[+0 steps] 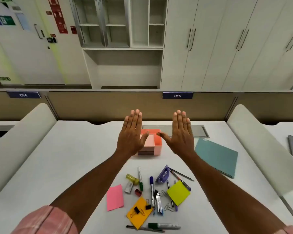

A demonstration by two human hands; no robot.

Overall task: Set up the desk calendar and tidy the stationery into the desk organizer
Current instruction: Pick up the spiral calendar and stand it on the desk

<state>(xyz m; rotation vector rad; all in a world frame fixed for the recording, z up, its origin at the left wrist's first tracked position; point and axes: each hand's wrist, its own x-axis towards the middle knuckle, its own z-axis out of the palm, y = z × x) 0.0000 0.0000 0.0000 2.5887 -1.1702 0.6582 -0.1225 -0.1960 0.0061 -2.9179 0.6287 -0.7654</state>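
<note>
Both hands are up over the white desk (74,157), backs to the camera. Left hand (131,134) is flat, fingers straight and together, thumb out, holding nothing. Right hand (180,134) is the same, flat and empty. The thumbs point at each other with a gap between them; the hands don't touch.

The pink desk organizer (150,141) shows in the gap between the two hands, partly hidden by the left palm and the right thumb. It stands upright, and I can't tell what is inside. The teal desk calendar (216,156) lies flat just right of the right wrist, spiral edge toward the person.

The stationery is loose on the desk between the forearms, nearer the person than the hands:
- On the left-arm side: pink sticky pad (115,197), yellow tube (132,178), red sharpener (138,192) and green-capped marker (140,179).
- In the middle: blue-capped marker (151,190), and a stapler (157,203) just beside it.
- Also there: orange sticky pad (139,217) with a black binder clip (137,210) on it.
- On the right-arm side: purple punch (162,174), pencils (181,174) and yellow-green sticky pad (178,192), with paper clips (168,207) just beside the pad.
- Nearest the person: a second green marker (164,226) and a black pen (145,228).

A pink sleeve (46,220) is on the left upper arm. The tan partition (108,105) runs beyond the fingertips, with the label 015 (177,95) above the right hand.
</note>
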